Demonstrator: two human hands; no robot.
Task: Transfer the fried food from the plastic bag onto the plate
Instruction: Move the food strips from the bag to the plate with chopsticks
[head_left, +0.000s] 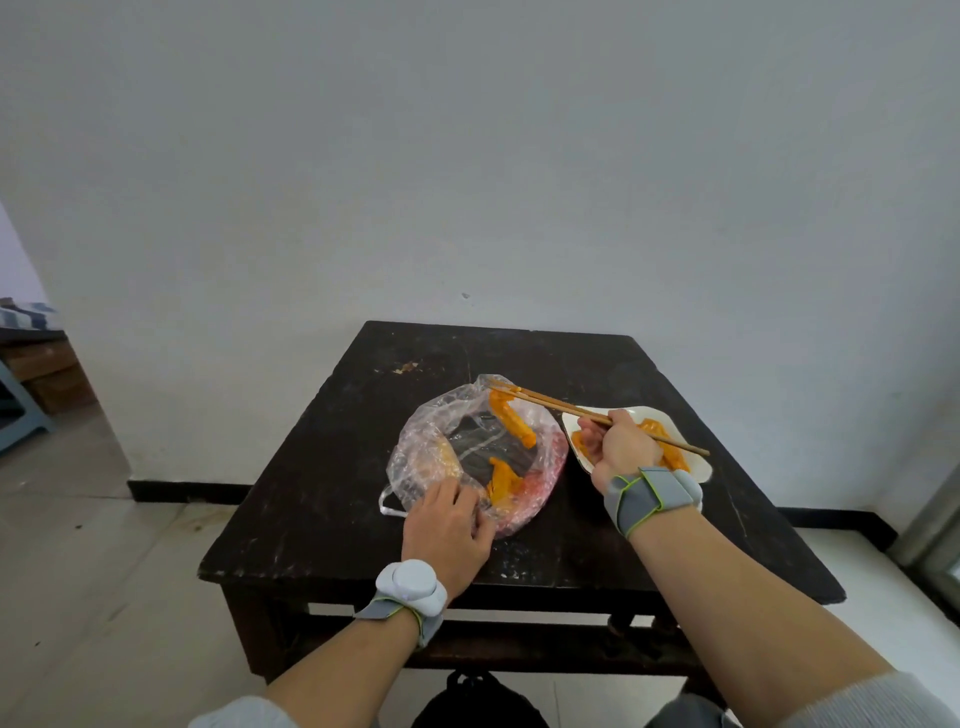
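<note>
A clear plastic bag (441, 441) lies open on the dark wooden table (363, 415). Orange fried pieces (511, 423) sit inside it, one at the far side and one (503, 480) near the front. My left hand (449, 530) presses down on the bag's near edge. My right hand (621, 449) grips wooden chopsticks (550, 402), whose tips reach over the bag's far rim above the far piece. A white plate (698, 467) lies right of the bag, partly hidden by my right hand, with fried pieces (670, 449) on it.
The table stands against a white wall (467, 156). A dark bag (478, 701) lies on the floor under the table's near edge. Wooden furniture and a blue stool (21, 405) stand at far left.
</note>
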